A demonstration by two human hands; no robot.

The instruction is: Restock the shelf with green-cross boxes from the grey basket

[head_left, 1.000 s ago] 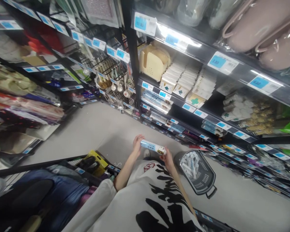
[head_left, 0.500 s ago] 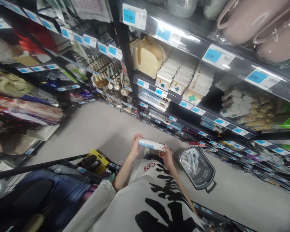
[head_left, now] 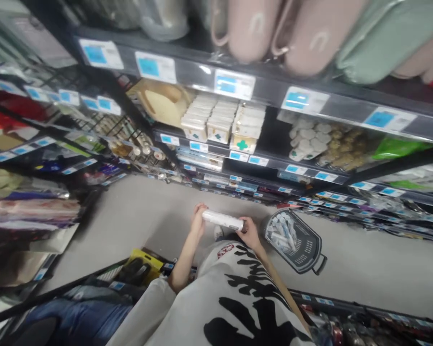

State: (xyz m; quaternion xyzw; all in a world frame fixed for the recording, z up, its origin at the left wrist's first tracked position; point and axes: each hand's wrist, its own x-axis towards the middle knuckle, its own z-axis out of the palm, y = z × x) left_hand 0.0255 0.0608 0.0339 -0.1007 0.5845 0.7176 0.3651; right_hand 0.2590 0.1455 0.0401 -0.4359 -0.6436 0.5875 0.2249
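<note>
A long, narrow white box (head_left: 222,219) is held level in front of my body, one end in each hand. My left hand (head_left: 199,218) grips its left end, and my right hand (head_left: 250,231) has fingers wrapped on the right end. The side facing me looks mostly white with a small dark patch near the right; its print is too blurred to read. On the floor to the right of my right hand stands a dark grey shopping basket (head_left: 308,247), with several pale, wrapped items (head_left: 283,230) heaped at its far end.
Shelves ahead carry small white packs (head_left: 216,117), rolled white goods (head_left: 310,137) and long blue-white boxes (head_left: 200,159). Pink bottles (head_left: 254,29) stand on the upper shelf. Racks flank the grey floor (head_left: 147,206) on the left, and another shelf edge (head_left: 346,307) runs behind the basket.
The long box has turned in my hands, from a blue printed face to a mostly white one. My view has swung right, so the shelves appear shifted left.
</note>
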